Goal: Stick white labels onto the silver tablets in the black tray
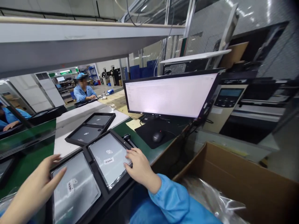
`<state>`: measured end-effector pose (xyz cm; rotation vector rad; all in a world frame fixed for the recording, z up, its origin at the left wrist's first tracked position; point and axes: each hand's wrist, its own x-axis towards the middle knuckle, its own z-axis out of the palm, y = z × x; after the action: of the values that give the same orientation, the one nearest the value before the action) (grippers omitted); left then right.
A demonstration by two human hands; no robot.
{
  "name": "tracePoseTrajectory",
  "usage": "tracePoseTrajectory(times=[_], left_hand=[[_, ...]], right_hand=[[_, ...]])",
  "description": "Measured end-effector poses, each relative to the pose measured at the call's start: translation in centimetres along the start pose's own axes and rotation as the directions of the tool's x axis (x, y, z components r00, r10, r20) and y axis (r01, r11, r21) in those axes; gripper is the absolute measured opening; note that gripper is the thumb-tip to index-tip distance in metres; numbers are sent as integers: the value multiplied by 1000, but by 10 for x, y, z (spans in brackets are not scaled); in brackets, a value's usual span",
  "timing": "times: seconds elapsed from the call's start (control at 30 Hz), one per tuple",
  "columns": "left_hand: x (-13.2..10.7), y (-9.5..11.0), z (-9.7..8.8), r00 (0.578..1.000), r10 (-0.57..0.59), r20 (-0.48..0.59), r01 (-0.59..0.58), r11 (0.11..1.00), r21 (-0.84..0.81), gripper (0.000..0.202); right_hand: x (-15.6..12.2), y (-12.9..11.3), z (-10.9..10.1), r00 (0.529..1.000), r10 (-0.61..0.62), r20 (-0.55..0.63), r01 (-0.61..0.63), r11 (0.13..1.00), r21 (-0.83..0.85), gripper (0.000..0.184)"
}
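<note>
Fingers of your right hand lie spread and flat on the right edge of the bagged grey tablet in the near black tray, gripping nothing. Your left hand, open at lower left, touches that tray's left rim beside a second tablet. Beyond, another tray, a mouse and a monitor fill mid-frame.
</note>
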<state>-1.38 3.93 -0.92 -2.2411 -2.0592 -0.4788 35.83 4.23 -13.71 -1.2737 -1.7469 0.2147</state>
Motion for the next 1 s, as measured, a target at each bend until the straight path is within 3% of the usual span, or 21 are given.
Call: tracePoseTrajectory(times=[0.07, 0.13, 0.23, 0.33, 0.5, 0.63, 0.8, 0.9, 1.0], left_hand=[[48, 46, 3, 981, 87, 170, -80, 996, -48, 68], [94, 73, 25, 956, 125, 266, -132, 991, 6, 65], [151, 82, 69, 912, 46, 407, -81, 994, 68, 62], [185, 78, 97, 875, 21, 484, -33, 999, 18, 64], [205, 76, 104, 864, -9, 503, 38, 998, -47, 74], [203, 57, 99, 849, -13, 529, 36, 999, -34, 70], [202, 14, 96, 807, 257, 532, -186, 965, -185, 59], [206, 0, 99, 772, 360, 524, -323, 932, -165, 43], [216, -5, 100, 662, 515, 545, -534, 834, -140, 32]], right_hand=[[-10, 2, 11, 988, -122, -94, 119, 992, -36, 10], [-18, 5, 17, 954, -248, -167, 248, 969, -20, 17], [-25, 11, 16, 892, -392, -225, 390, 919, -55, 23], [-27, 15, 14, 858, -463, -223, 449, 886, -113, 25], [-29, 20, 17, 808, -542, -232, 537, 839, -88, 28], [-31, 22, 19, 818, -521, -245, 523, 850, -63, 27], [-26, 19, 18, 832, -504, -234, 503, 862, -69, 23], [-25, 19, 17, 839, -495, -225, 493, 867, -67, 22], [-26, 19, 16, 846, -492, -204, 493, 869, -53, 21]])
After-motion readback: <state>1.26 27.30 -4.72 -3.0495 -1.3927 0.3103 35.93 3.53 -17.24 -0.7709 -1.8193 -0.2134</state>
